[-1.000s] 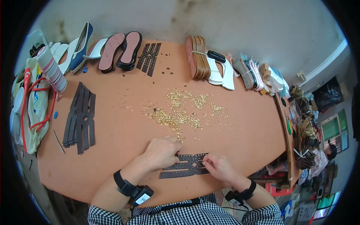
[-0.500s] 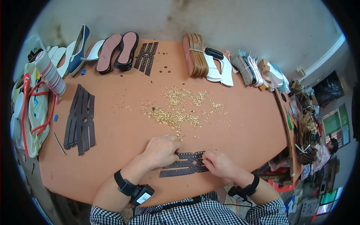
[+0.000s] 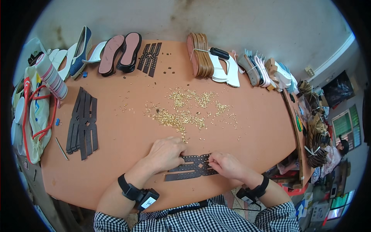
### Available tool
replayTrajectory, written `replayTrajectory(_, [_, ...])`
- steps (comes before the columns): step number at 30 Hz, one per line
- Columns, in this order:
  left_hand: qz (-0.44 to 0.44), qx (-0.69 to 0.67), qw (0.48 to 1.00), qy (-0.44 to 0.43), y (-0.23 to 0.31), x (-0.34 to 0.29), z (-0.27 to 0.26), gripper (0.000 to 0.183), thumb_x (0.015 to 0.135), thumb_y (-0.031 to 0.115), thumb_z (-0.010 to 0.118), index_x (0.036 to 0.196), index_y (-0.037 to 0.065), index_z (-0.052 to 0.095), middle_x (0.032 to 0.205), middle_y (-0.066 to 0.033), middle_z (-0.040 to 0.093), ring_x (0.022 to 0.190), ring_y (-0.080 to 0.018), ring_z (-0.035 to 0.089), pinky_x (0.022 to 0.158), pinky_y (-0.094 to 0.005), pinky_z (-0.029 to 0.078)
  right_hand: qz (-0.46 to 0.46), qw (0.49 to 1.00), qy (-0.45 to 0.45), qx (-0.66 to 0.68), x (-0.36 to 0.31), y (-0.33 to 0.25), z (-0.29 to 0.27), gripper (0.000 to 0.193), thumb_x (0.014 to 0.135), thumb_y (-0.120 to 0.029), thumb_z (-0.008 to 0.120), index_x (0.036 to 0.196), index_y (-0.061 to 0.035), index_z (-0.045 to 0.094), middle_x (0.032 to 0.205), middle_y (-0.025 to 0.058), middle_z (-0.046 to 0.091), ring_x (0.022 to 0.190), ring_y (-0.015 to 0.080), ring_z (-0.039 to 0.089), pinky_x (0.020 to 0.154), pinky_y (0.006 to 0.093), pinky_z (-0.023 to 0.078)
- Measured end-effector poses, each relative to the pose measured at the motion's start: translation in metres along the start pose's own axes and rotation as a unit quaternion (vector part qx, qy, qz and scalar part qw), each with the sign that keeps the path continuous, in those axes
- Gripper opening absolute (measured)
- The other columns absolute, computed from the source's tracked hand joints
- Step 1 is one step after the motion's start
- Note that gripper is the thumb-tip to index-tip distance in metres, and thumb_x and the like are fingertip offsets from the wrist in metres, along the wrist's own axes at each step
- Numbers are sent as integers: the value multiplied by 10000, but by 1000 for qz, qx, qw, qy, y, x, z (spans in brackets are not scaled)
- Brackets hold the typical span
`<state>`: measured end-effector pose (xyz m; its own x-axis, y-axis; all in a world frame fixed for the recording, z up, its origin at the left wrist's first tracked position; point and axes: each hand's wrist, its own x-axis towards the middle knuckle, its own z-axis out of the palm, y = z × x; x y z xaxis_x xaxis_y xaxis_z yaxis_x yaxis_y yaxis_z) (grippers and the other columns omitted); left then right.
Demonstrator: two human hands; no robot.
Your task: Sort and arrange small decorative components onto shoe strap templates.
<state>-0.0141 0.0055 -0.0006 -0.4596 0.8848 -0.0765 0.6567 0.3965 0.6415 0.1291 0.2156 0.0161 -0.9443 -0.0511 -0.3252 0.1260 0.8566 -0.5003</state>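
Note:
In front of me on the table lies a dark, slotted strap piece (image 3: 185, 176) dotted with small metal studs, a diamond-shaped hole at its centre. My left hand (image 3: 165, 151) is over its upper left strips, fingers curled down, fingertips partly hidden. Whatever those fingers may hold is too small to make out. At the piece's right side my right hand (image 3: 227, 165) is closed, thumb and forefinger pinched on its upper strip; its right end is covered by this hand. Just beyond my left fingers spreads a heap of small gold studs (image 3: 172, 119).
Unstudded dark strap pieces (image 3: 82, 123) lie stacked at left, near a thin metal rod (image 3: 62, 148). Another studded piece (image 3: 150, 58) is at the back. Pink-topped soles (image 3: 130, 48), a blue shoe (image 3: 80, 52), tied brown soles (image 3: 200, 56) and a red-corded bag (image 3: 38, 135) line the edges.
Both hands stay almost in place over the strap piece. The piece has shifted very slightly, and its right end shows a little more under my right hand.

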Motion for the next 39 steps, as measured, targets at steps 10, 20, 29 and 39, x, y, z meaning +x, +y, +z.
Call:
replayTrajectory(10, [4,12,1000,12,-2,0,3,194,678,249,718,797,106,664,845,-49,614,890,-246,601,729,-385,480,-16,997,24,-65,-5,-3,7,155,893,-166,550,960,-29,528,936,171,600,865,372,596,750,452,492])
replayTrajectory(20, [-1,21,1000,15,-3,0,4,217,670,262,739,805,108,668,846,-40,617,890,-238,604,736,-374,481,-46,993,84,-68,-8,2,19,127,877,-131,567,929,-27,516,872,156,570,813,358,580,695,435,491])
replayTrajectory(29, [4,-1,1000,11,-1,0,1,164,678,214,682,766,81,645,851,-76,608,891,-273,595,732,-407,481,-41,994,74,-62,-9,5,18,151,897,-157,543,968,-27,516,934,167,581,813,369,597,705,449,492])
replayTrajectory(39, [14,11,999,30,-4,-1,7,222,669,274,742,777,98,659,806,-49,595,854,-251,596,705,-380,472,8,997,50,-66,-6,-3,16,148,896,-165,541,963,-33,538,933,175,603,846,372,596,730,452,488])
